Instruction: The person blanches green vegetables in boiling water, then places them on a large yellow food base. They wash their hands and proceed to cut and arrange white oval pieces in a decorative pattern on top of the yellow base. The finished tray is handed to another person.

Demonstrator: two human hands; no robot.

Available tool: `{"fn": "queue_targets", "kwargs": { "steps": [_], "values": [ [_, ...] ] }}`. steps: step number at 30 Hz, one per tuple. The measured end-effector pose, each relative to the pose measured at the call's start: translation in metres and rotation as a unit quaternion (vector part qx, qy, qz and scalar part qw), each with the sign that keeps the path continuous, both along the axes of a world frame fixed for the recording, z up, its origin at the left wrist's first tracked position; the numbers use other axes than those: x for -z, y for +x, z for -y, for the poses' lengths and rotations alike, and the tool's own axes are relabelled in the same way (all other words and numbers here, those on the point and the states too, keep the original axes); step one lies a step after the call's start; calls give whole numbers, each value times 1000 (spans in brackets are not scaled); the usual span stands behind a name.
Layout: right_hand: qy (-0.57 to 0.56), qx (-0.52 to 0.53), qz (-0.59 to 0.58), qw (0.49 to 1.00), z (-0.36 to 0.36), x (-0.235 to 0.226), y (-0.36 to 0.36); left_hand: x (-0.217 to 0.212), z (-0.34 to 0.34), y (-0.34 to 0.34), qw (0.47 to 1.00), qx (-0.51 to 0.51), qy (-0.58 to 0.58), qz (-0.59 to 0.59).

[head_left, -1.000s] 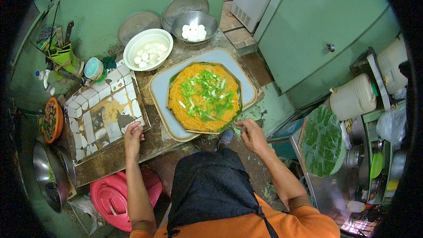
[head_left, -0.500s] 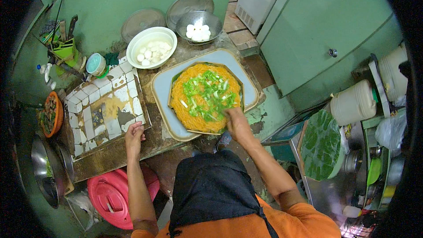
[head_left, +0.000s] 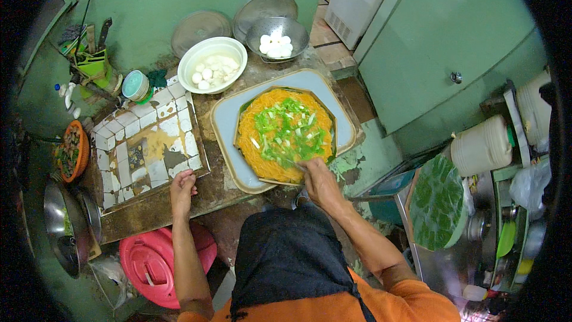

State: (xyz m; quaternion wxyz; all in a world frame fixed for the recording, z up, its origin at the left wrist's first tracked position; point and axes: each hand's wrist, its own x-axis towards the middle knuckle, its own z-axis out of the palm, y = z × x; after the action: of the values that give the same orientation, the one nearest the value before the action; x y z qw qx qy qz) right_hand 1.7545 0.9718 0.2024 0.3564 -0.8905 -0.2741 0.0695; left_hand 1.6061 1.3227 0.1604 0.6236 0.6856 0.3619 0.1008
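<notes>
Orange noodles (head_left: 256,125) fill a leaf-lined, many-sided tray, and chopped green onions (head_left: 286,131) lie scattered over their middle. The noodle tray rests on a larger pale blue tray (head_left: 225,125) with a tan rim. At its near right edge is my right hand (head_left: 322,183), closed, its fingertips over the noodles. A thin blurred shape shows at those fingertips; I cannot make out what it is. My left hand (head_left: 183,191) hangs beside the near corner of the tiled counter section (head_left: 152,143), fingers curled in, with nothing visible in them.
Behind the trays stand a white bowl of peeled eggs in liquid (head_left: 213,48) and a metal colander (head_left: 295,28) holding more eggs. An orange basket (head_left: 82,155) and a wok (head_left: 56,214) are at the left. Below is a pink lidded bin (head_left: 140,262). Green leaves (head_left: 438,203) lie at the right.
My right hand has shifted toward me and slightly right along the noodle tray's edge. The whole view has slid a little, and my left hand stays by the counter corner.
</notes>
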Motion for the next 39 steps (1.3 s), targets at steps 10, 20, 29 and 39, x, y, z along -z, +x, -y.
{"fn": "queue_targets", "kwargs": {
  "steps": [10, 20, 29, 39],
  "values": [
    [-5, -16, 26, 1000, -53, 19, 39, 7, 3, -14, 999, -35, -16, 27],
    [5, -9, -32, 999, -17, -4, -3, 14, 3, -36, 997, -54, -47, 10],
    [-74, -32, -41, 996, 25, -19, -14, 12, 1, -9, 1000, -28, -8, 9],
    [-76, -21, -24, 997, 47, -26, -10, 16, 3, 11, 1000, -9, -27, 8]
  ]
}}
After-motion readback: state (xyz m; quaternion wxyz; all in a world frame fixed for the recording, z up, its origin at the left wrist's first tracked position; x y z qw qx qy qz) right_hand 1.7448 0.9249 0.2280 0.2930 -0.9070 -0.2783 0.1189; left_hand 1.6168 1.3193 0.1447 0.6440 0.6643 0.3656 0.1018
